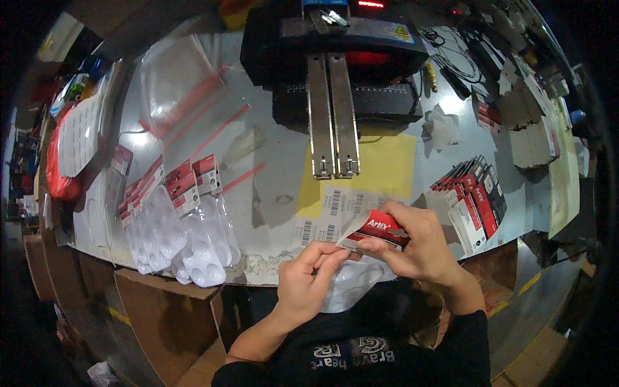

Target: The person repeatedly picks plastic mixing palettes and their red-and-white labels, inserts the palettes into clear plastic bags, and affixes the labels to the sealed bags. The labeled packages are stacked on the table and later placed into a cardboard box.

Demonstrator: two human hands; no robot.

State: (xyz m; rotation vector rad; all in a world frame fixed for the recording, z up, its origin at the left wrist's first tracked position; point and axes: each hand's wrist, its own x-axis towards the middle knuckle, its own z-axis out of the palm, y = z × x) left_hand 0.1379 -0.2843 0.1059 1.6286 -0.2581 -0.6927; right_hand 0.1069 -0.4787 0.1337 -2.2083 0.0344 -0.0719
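Observation:
A red and white folded header card (382, 226) is held between both hands over the near edge of the table. My right hand (418, 240) grips the card's right part, thumb on its front. Fingertips of my left hand (302, 281) pinch its lower left corner. Just below the card hangs a white plastic paint palette (350, 282) with rounded wells; whether it is joined to the card is hidden by the fingers. Sheets of barcode labels (314, 229) lie right behind my hands, partly on a yellow sheet (394, 169).
A black machine (261, 55) with two metal rails (333, 116) stands at the back. Several bagged palettes (155, 226) lie at left, below clear plastic bags (177, 77). A row of header cards (474, 209) leans at right. Cardboard boxes (167, 322) stand under the table's edge.

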